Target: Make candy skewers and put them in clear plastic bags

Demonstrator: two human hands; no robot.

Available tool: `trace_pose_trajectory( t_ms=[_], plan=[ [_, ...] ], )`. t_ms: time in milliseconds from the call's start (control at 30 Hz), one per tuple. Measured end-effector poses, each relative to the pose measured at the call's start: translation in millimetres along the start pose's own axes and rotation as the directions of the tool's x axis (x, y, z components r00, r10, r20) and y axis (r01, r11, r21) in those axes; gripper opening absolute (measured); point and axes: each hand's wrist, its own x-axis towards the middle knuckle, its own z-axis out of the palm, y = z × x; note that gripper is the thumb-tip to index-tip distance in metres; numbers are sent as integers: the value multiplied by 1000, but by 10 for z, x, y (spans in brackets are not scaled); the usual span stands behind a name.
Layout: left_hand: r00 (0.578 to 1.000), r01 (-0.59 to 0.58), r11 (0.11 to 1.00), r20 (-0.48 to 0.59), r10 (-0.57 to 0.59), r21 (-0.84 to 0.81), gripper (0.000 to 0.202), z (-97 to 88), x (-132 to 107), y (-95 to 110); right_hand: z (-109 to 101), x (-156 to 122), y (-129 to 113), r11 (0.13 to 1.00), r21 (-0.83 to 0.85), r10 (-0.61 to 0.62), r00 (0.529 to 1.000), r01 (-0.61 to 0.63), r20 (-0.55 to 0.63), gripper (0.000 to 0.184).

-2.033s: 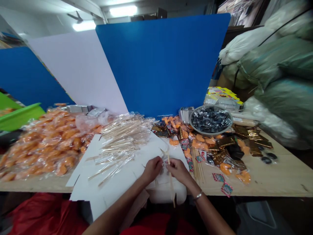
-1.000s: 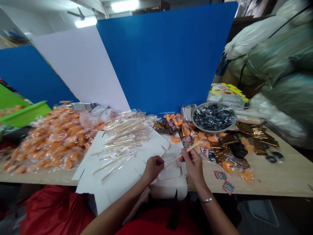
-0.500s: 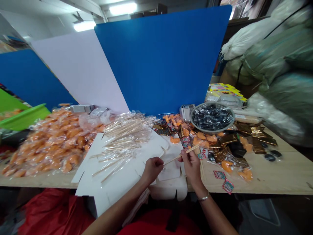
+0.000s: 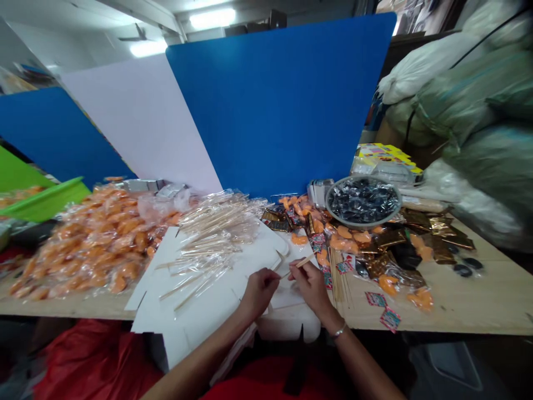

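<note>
My left hand (image 4: 259, 290) is closed in a pinch over the white flattened cardboard (image 4: 195, 294), close to my right hand; what its fingers grip is too small to make out. My right hand (image 4: 307, 284) pinches a thin wooden stick (image 4: 300, 263) that points up and to the right. A heap of sticks in clear plastic sleeves (image 4: 210, 233) lies just left of my hands. More bare sticks (image 4: 338, 275) lie in a bundle to the right of my right hand.
A big pile of bagged orange sweets (image 4: 87, 244) fills the table's left. A bowl of dark wrapped sweets (image 4: 363, 201), gold packets (image 4: 437, 236) and loose orange sweets (image 4: 343, 241) lie on the right. Blue and white boards (image 4: 266, 105) stand behind. Large sacks (image 4: 470, 111) sit at far right.
My right hand has drawn back toward my left hand, and the stick between them now shows much shorter. Two seconds ago the stick pointed down toward me; it has since swung up and to the right.
</note>
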Motion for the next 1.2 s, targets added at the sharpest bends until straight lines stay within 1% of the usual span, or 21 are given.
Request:
trace_pose_trajectory(
  t_ms=[67,133,200,267,333,400,467,500,567,633,667,733,800,867,933,967,1033,1067,1100,1133,1200],
  plan=[
    [997,73,992,20,-71,-99,17,-11,6,-10,74,-15,71,991,79,116,991,-111,-62,21],
    [992,121,980,45,-115,-160,20,-18,21,-23,118,-42,78,993,72,93,995,-89,-43,22],
    [988,150,967,64,-140,-208,23,-20,37,-23,125,-67,46,1000,4,-6,1000,6,15,22],
    [984,176,950,68,-164,-259,25,-19,47,-7,101,-75,12,998,-49,-45,997,48,67,19],
    [980,190,934,109,-164,-303,26,-25,44,20,56,-58,1,999,-39,16,991,-11,136,23],
    [970,181,929,212,-115,-324,28,-46,24,37,5,-22,16,997,-14,80,968,-79,236,28],
    [964,109,944,264,-25,-311,32,-82,-7,20,-37,16,49,995,-13,99,943,-100,318,24],
    [969,31,962,245,38,-271,37,-102,-21,-7,-48,29,69,994,-18,105,935,-105,338,24],
    [965,-172,981,183,187,-92,57,-132,-37,-99,-42,37,111,990,-17,140,930,-143,341,27],
    [925,-346,923,223,307,168,76,-133,-25,-224,-15,26,155,981,-2,182,931,-191,317,28],
    [905,-397,875,277,323,277,76,-125,-8,-289,-10,18,176,978,6,196,933,-207,303,29],
    [882,-443,797,358,306,411,68,-103,32,-407,-60,11,206,976,13,206,944,-217,259,31],
    [868,-467,758,397,297,455,63,-99,63,-486,-226,25,207,974,15,219,960,-225,176,33],
    [853,-492,739,423,305,459,64,-118,62,-504,-490,54,158,972,41,229,971,-232,63,33],
    [835,-525,725,436,336,446,73,-136,24,-440,-753,74,47,973,64,225,974,-224,-14,34],
    [822,-550,716,431,372,431,79,-133,-6,-373,-847,75,-26,974,65,217,976,-215,-23,34],
    [781,-613,699,413,468,369,87,-85,-75,-184,-909,58,-174,975,52,215,977,-215,10,32],
    [757,-642,696,406,511,321,83,-39,-109,-72,-876,45,-234,974,49,222,974,-223,38,30],
    [744,-652,710,405,532,265,73,20,-138,40,-813,32,-277,971,56,229,971,-233,63,28],
    [750,-631,749,404,523,201,57,84,-159,143,-730,22,-301,966,75,240,968,-246,75,27],
    [807,-498,865,402,433,67,35,204,-177,297,-564,16,-300,953,146,264,964,-267,38,26]
  ],
)
